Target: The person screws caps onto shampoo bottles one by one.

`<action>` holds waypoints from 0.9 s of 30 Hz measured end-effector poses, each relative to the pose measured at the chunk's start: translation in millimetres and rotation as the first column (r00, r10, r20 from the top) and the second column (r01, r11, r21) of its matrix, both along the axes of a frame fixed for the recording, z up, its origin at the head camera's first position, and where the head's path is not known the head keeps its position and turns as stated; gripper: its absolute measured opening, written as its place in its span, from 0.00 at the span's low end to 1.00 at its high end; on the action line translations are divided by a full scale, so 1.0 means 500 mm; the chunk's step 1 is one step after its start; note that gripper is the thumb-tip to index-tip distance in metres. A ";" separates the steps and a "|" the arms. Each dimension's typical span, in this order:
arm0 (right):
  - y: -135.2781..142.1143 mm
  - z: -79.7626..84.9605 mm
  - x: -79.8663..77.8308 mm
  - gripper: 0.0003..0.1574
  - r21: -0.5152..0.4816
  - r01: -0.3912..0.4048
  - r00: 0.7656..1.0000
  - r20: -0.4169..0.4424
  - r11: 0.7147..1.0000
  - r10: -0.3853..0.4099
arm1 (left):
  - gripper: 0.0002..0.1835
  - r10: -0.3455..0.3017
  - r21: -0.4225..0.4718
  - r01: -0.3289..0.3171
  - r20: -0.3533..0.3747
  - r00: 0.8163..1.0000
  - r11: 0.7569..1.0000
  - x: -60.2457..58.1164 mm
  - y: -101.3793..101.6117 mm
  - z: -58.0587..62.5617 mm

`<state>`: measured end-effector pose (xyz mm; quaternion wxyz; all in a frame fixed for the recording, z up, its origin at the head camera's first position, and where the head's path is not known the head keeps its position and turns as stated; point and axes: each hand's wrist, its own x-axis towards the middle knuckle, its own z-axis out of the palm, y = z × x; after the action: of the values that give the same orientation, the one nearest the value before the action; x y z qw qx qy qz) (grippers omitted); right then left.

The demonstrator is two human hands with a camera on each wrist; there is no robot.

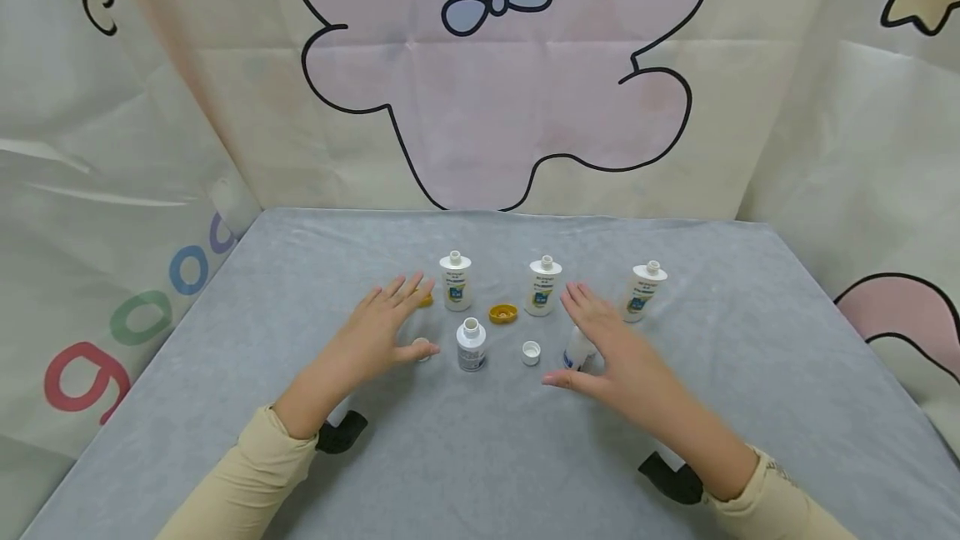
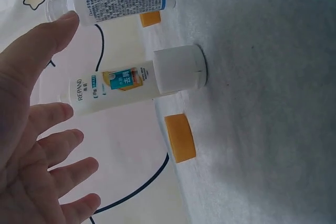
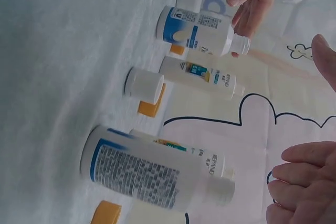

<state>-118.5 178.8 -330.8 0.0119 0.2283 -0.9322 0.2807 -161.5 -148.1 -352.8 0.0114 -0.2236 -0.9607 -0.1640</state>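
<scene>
Both hands reach over the table with fingers spread and nothing gripped. My left hand (image 1: 378,327) is left of an uncapped white bottle (image 1: 471,346) with a dense printed label; its thumb overlaps the bottle's neck in the left wrist view. Under that thumb, a white cap (image 2: 179,69) sits on the cloth. My right hand (image 1: 607,344) is beside a second white bottle (image 3: 142,169), partly hidden in the head view, with a white cap (image 3: 218,190) on top. Between the two bottles lies another white cap (image 1: 531,352).
Behind stand three cream-white bottles with narrow bare necks: left (image 1: 456,282), middle (image 1: 543,286) and right (image 1: 642,291). Yellow caps lie among them, one in the centre (image 1: 503,313), one by the left fingers (image 1: 426,300). Grey cloth (image 1: 480,457) covers the table; printed curtains (image 1: 480,123) surround it.
</scene>
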 end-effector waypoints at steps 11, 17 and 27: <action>-0.038 -0.014 -0.006 0.65 -0.083 -0.070 0.997 0.029 0.994 0.072 | 0.49 -0.001 0.128 -0.013 0.105 0.994 0.992 0.003 -0.002 -0.020; -0.060 -0.029 -0.023 0.62 -0.134 -0.097 0.993 0.048 0.986 0.104 | 0.49 -0.009 0.133 -0.008 0.122 0.992 0.991 0.002 -0.004 -0.028; -0.100 -0.047 -0.059 0.60 -0.345 -0.079 0.939 0.289 0.935 0.186 | 0.41 -0.030 0.213 -0.021 0.234 0.972 0.977 -0.018 -0.017 -0.052</action>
<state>-148.2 129.0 -354.2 -0.1195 0.2382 -0.8442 0.4651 -170.4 -156.8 -378.9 -0.0793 -0.2020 -0.9315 -0.2920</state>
